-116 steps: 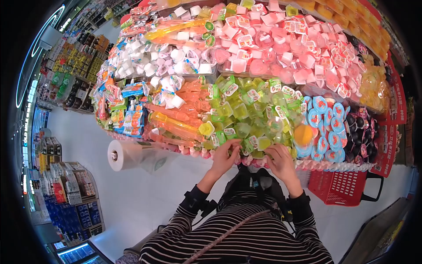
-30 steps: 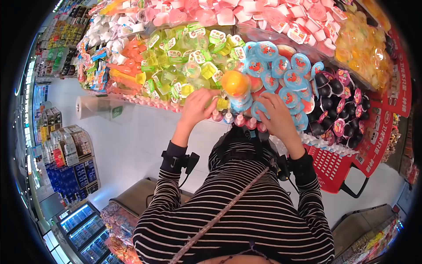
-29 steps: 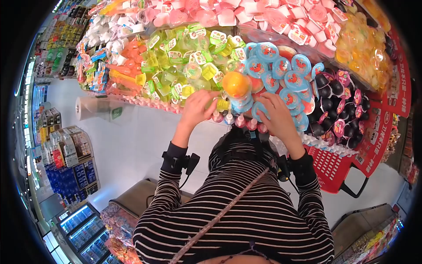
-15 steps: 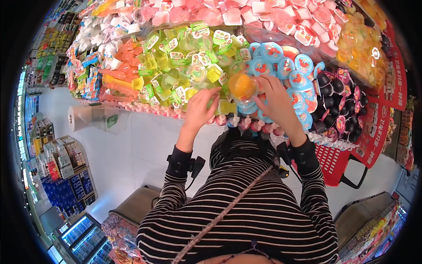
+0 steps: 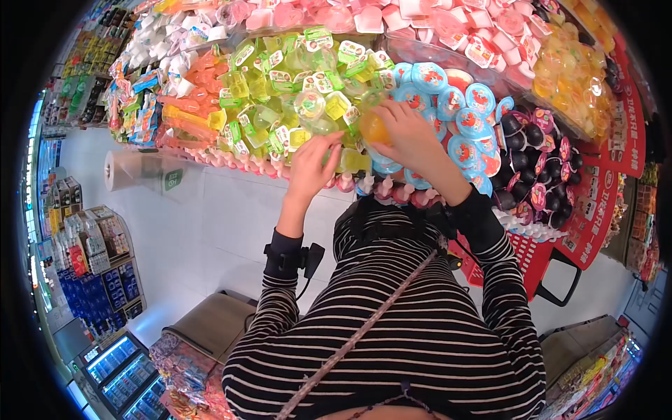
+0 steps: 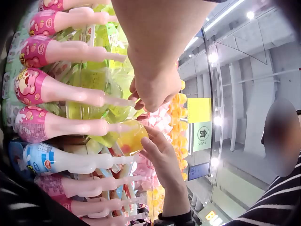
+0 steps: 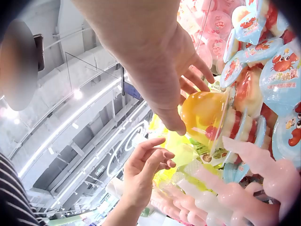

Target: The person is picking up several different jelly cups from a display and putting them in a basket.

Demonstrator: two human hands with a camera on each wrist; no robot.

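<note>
My right hand (image 5: 413, 140) has its thumb and fingers round a domed orange jelly cup (image 5: 374, 128), beside the green cups. The right wrist view shows this hand (image 7: 160, 70) against the orange cup (image 7: 203, 115), with a red piece inside. In the left wrist view the right hand (image 6: 162, 153) touches the same cup (image 6: 131, 139). My left hand (image 5: 310, 168) hovers at the near edge of the green jelly cups (image 5: 322, 80), fingers loosely bent and holding nothing. It also shows in the right wrist view (image 7: 143, 172), below the right hand.
Blue-lidded cups (image 5: 470, 126) and dark cups (image 5: 535, 164) lie to the right, pink cups (image 5: 448, 28) behind. Pink bottle-shaped jellies (image 6: 56, 89) line the near edge. A plastic bag roll (image 5: 122, 170) is at left; a red basket (image 5: 528, 259) stands below the display at right.
My right hand has moved left from the blue-lidded cups onto the orange cup, which has shifted slightly left since half a second ago. Earlier both hands were over the green cups.
</note>
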